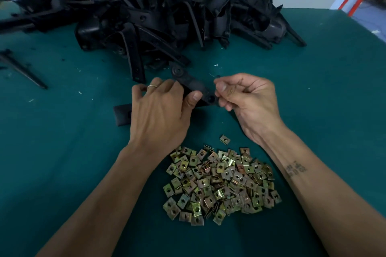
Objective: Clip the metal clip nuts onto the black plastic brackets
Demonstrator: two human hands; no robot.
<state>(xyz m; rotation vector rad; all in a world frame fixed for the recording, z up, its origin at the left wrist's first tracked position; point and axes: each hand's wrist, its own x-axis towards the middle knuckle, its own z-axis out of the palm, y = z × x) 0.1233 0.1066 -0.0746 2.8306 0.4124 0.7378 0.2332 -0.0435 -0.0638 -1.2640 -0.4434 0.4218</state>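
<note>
Left hand (160,110) is gripping one black bracket (193,85) above the tabletop (62,152), right hand (248,100) is pinching its end — clip unseen — while heaped clip nuts (221,183) and piled brackets (163,12) are awaiting assembly.

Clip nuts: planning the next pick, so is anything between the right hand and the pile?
Nothing visible. The right hand pinches the bracket end; only bare green table and one stray nut separate it from the pile.

Left hand (160,115) grips bracket (193,83) mid-span, right hand (248,100) pinches its near end. Nut pile (221,185) on green table (62,152) between forearms. Bracket heap (158,12) at far edge.
</note>
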